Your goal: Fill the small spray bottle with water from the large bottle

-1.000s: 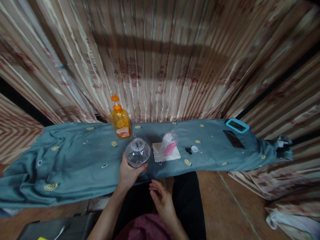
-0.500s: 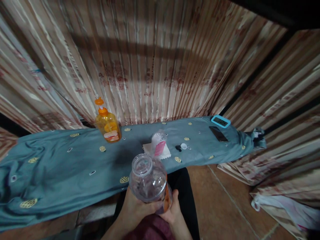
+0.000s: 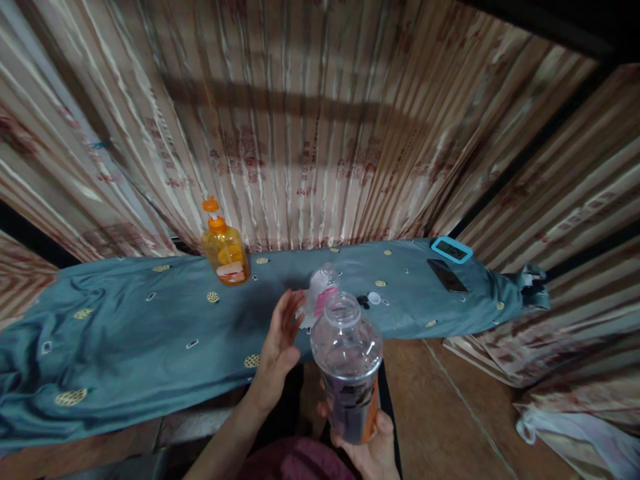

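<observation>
My right hand is wrapped round the lower part of a large clear plastic bottle. The bottle has an uncapped mouth and an orange label patch, and it is held above my lap. My left hand is off the bottle, fingers apart, close to the left side of a small clear bottle with a pink label. That small bottle stands on a white napkin, partly hidden by my hand and the large bottle. Whether my fingertips touch the small bottle, I cannot tell.
An orange pump bottle stands on the blue-green cloth at the left. Right of the small bottle lie a white cap and a small black item. Farther right are a phone and a blue-framed digital clock. Curtains hang behind.
My left hand has let go of the large bottle and reached forward toward the small one. The large bottle has moved right in my right hand, and the view has shifted slightly.
</observation>
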Tool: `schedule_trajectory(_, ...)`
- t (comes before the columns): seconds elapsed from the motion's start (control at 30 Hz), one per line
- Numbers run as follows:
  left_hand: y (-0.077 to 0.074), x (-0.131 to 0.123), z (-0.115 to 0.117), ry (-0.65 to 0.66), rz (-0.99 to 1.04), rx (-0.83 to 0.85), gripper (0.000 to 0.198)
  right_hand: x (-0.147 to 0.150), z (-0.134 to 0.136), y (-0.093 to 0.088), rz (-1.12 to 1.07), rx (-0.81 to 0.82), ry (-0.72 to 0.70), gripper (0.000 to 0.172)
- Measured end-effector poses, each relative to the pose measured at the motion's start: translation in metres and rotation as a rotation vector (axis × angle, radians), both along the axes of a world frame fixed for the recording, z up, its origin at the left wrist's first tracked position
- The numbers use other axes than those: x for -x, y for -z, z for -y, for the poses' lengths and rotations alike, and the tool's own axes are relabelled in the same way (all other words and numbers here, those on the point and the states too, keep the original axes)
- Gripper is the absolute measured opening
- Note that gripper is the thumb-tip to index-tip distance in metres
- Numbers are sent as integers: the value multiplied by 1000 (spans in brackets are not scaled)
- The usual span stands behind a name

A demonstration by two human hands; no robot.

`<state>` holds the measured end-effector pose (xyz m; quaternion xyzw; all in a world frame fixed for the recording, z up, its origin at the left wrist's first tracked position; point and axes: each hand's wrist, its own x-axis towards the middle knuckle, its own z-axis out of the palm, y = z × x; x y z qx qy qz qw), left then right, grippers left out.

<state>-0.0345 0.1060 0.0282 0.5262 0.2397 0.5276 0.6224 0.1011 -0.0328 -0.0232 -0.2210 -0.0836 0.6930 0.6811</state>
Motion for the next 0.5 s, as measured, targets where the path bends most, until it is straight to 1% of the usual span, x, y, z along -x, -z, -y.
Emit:
schedule_trajectory(0.07, 5, -10, -33, -158, -161, -80, 105, -10, 3, 1, 32, 23, 56, 54)
schedule_trajectory(0.1, 8, -17, -49, -205, -238, -118, 108, -14, 5, 2, 49, 38, 86, 56)
schedule_trajectory(0.13, 10, -25, -63, -224, -296, -162, 111, -19, 7, 3, 63, 56, 131, 59)
schedule_trajectory(0.17, 13, -34, -76, -217, -335, -209, 114, -23, 8, 4, 78, 82, 158, 59)
schedule_trajectory(0.23, 16, -51, -96, -165, -387, -288, 116, -31, 9, 5, 105, 127, 203, 54)
schedule_trajectory(0.33, 20, -71, -113, -105, -443, -341, 109, -44, 6, 6, 146, 184, 249, 48)
schedule_trajectory(0.43, 22, -80, -116, -45, -495, -312, 87, -55, 0, 7, 179, 229, 284, 50)
schedule_trajectory(0.5, 23, -80, -115, -36, -513, -297, 71, -60, -5, 6, 192, 253, 293, 50)
